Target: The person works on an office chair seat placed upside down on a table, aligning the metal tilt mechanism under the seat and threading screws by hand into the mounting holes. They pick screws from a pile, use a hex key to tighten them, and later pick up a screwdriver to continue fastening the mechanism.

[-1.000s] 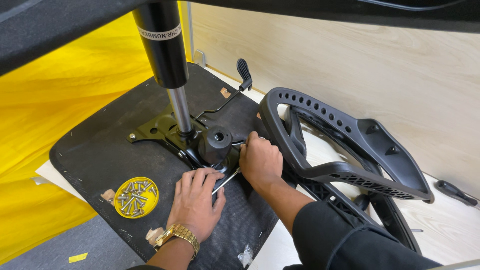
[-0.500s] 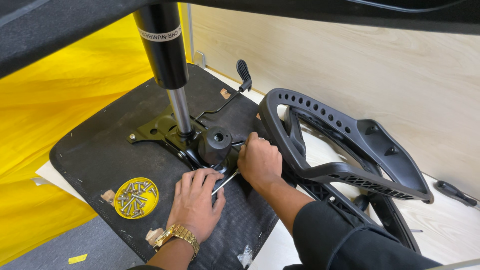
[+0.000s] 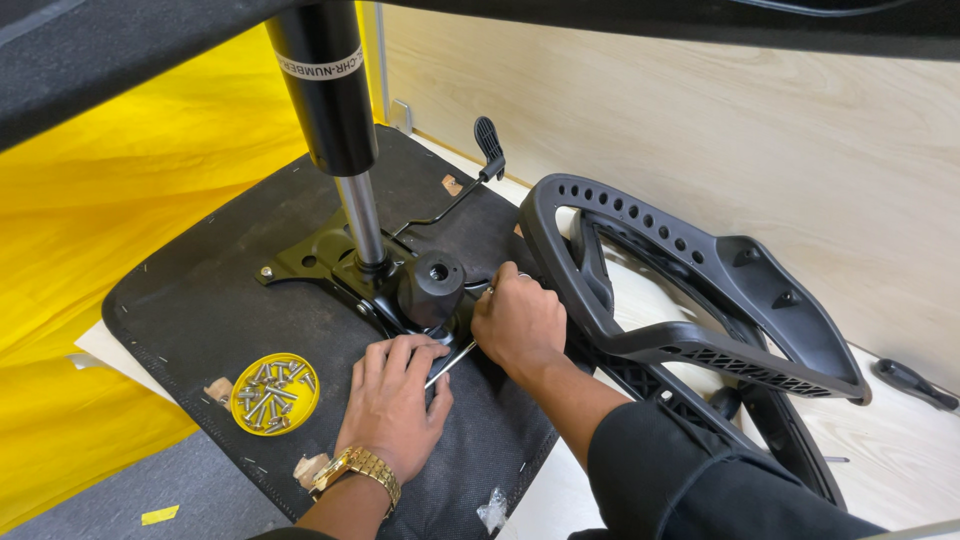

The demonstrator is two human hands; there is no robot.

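An upturned black chair seat (image 3: 200, 300) lies on the floor with a black metal mechanism plate (image 3: 320, 262) and round knob (image 3: 432, 285) on it; a gas cylinder (image 3: 335, 110) rises from the plate. My right hand (image 3: 520, 322) is closed around a thin metal hex key (image 3: 450, 362) beside the knob. My left hand (image 3: 395, 400), wearing a gold watch, rests flat on the seat just below the mechanism, fingertips near the key's end.
A yellow lid (image 3: 275, 393) holding several screws sits on the seat at the left. A black plastic chair back frame (image 3: 690, 300) lies at the right. A dark-handled tool (image 3: 912, 383) lies on the wooden floor. Yellow sheeting (image 3: 120, 200) covers the left.
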